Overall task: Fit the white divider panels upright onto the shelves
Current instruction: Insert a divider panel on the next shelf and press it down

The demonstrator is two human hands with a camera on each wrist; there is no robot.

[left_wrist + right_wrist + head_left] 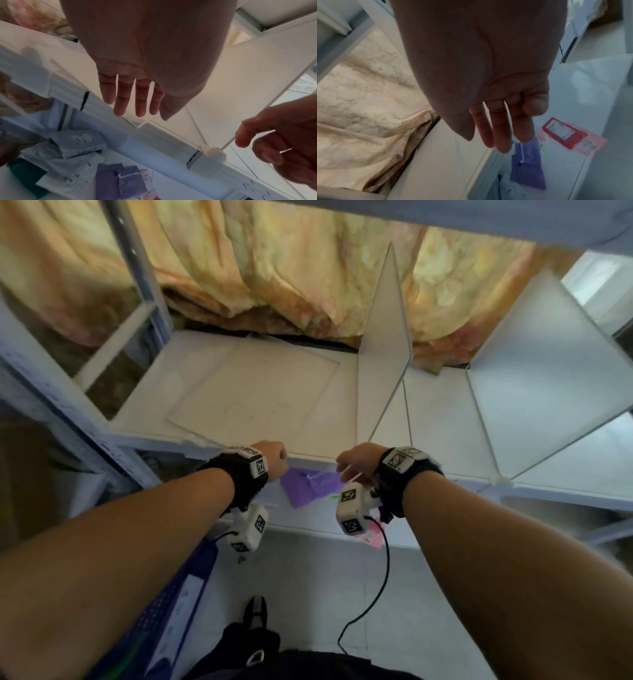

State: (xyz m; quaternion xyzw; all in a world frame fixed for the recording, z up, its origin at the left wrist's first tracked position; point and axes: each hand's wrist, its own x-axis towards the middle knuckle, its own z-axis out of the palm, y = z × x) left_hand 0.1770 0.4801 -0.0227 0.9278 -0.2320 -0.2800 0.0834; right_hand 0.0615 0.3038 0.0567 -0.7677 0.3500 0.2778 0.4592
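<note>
I have both hands at the shelf's point(239, 392) front edge. My left hand point(272, 457) is spread, fingers straight, holding nothing. My right hand point(356, 462) hangs relaxed, also holding nothing. One white divider panel point(383, 364) stands upright just beyond my right hand; another panel point(253, 392) lies flat ahead of my left.

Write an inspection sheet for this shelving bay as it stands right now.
Surface: white shelf, front edge at the hands.
Job's things: one panel lying flat; two dividers standing.
Clutter: purple bag and pink packet on the shelf below.
Hands: left hand and right hand open, holding nothing.
Cables: black cable hanging from the right wrist.
Surroundings: patterned curtain behind, metal frame on the left.
</note>
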